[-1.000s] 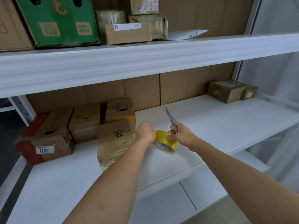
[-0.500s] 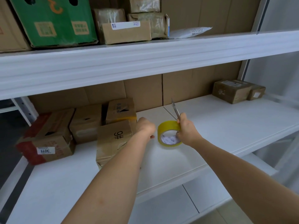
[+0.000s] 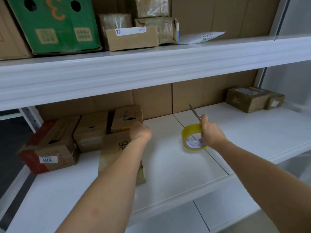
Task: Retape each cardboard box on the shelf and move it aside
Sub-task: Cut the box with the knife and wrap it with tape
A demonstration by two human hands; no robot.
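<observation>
The box (image 3: pixel 117 152) marked 9# sits at about nine o'clock from the shelf (image 3: pixel 176 165) middle, front of a cluster of three others. Your left hand (image 3: pixel 140 132) rests over its far top corner, probably to steady it; its fingers are hidden, so you cannot tell how they lie. At three o'clock from it, your right hand (image 3: pixel 211 133) curls round the tape (image 3: pixel 192 137) roll standing on the shelf and pinches the scissors (image 3: pixel 195 112), blade up, likely keeping both tools ready in one grip.
</observation>
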